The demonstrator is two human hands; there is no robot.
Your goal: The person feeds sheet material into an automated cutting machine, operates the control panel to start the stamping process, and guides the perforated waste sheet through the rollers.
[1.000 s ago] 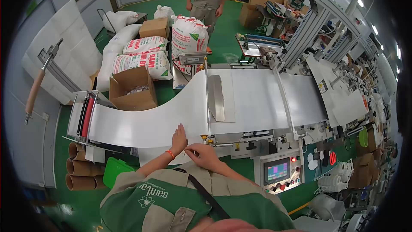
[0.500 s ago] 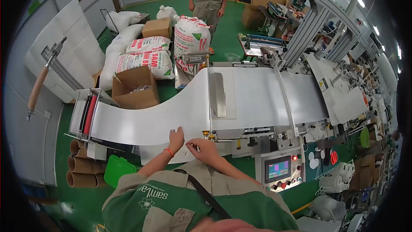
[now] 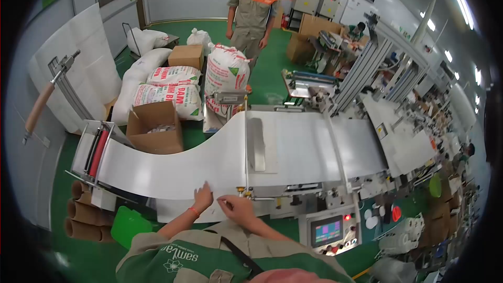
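A wide white sheet (image 3: 157, 170) sags from the red roller (image 3: 98, 152) at the left and runs right across the machine bed. My left hand (image 3: 203, 197), with a red band at the wrist, is at the sheet's near edge with fingers stretched out; whether it presses on the sheet is unclear. Just right of it, my right hand (image 3: 236, 208) is closed, its fingers curled in, and anything inside is hidden. Brass-coloured knobs (image 3: 243, 192) at the foot of an upright metal bar (image 3: 246, 147) are close beyond the right hand. A long grey metal piece (image 3: 259, 144) lies on the sheet.
A lit control panel (image 3: 326, 231) stands to the right of my hands. Behind the sheet are an open cardboard box (image 3: 154, 141) and stuffed sacks (image 3: 226, 73). A person (image 3: 251, 15) stands beyond them. Cardboard tubes (image 3: 89, 230) and a green plastic bin (image 3: 128, 226) are at lower left.
My view has tilted up, so the scene sits lower and slightly left, and more of the standing person shows. Both hands keep nearly the same place by the sheet's edge.
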